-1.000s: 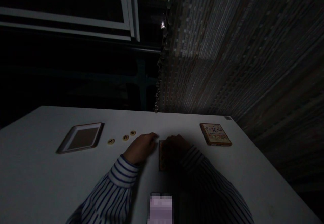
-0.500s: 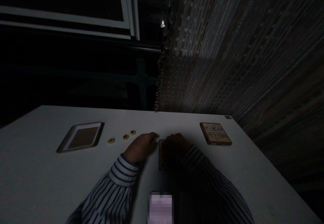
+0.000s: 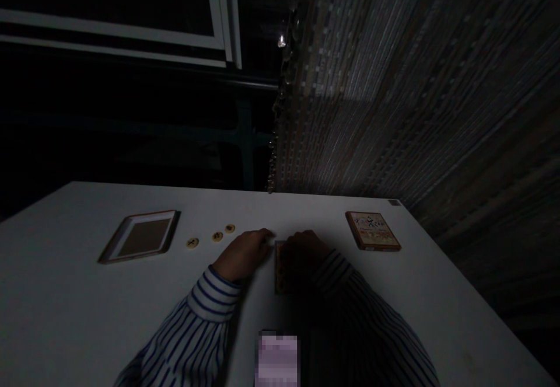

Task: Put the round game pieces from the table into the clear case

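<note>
My left hand (image 3: 244, 253) rests on the white table with its fingers reaching right, a little apart. I see nothing held in it. Beside it, close on the right, lies a small dark tray (image 3: 277, 279) with round pieces in it, mostly in shadow. My right hand (image 3: 306, 250) covers much of that tray, its fingers bent down over it. What those fingers pinch, if anything, is lost in the dark. Left of my left hand lie three round wooden chess pieces, a near one (image 3: 192, 243), a middle one (image 3: 217, 236) and a far one (image 3: 230, 229).
An open shallow box (image 3: 164, 248) lies at the left of the white table (image 3: 87, 317). On the right is a box with a printed picture lid (image 3: 371, 229). A bead curtain (image 3: 350, 112) hangs behind the far edge. A blurred-out object (image 3: 279, 361) is at the near edge.
Both hands keep almost the same place. The round pieces in the tray look darker now; the three chess pieces and both boxes have not moved.
</note>
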A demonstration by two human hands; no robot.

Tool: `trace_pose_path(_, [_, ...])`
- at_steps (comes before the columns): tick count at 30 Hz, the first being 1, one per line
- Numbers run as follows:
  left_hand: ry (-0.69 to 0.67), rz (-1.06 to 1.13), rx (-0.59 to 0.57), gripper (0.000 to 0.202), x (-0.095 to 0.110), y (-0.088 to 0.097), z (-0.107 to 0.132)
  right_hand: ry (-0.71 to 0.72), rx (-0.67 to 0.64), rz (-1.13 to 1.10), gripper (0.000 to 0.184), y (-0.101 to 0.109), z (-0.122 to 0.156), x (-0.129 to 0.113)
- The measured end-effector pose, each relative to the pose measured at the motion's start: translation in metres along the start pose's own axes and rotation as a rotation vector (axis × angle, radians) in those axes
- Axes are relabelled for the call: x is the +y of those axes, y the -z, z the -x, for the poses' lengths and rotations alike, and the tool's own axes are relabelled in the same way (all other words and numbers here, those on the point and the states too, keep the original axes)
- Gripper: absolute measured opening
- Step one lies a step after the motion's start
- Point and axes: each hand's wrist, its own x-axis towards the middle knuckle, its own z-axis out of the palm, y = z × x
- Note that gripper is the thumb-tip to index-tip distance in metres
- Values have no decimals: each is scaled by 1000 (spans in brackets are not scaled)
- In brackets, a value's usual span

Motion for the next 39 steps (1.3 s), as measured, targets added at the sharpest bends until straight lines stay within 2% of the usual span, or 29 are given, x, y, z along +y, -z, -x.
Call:
trace_pose_path(7, [-59,-19,10,33,-6,-3,-1,-16,-6,4,32,2,0,3])
trace_pose_path(12, [-27,-16,1,33,-3,-1,-1,-35,81,-57,27,17,8,14])
trace_pose_path(16, [-32,-18,12,32,-2,0,-1,-50,88,-56,23,29,16,20])
trace_pose_path(21, [-13,-9,44,31,3,3,-1,-84,167,-154,17,33,24,25])
trace_pose_path(26, [-6,-20,68,30,10,8,0,-130,226,-182,20,35,29,27])
trace_pose_path(31, [-8,-55,90,27,12,10,-1,-131,167,-170,20,32,28,28])
trace_pose_path(39, [20,-138,18,27,11,10,1,15,58,-47,30,11,11,7])
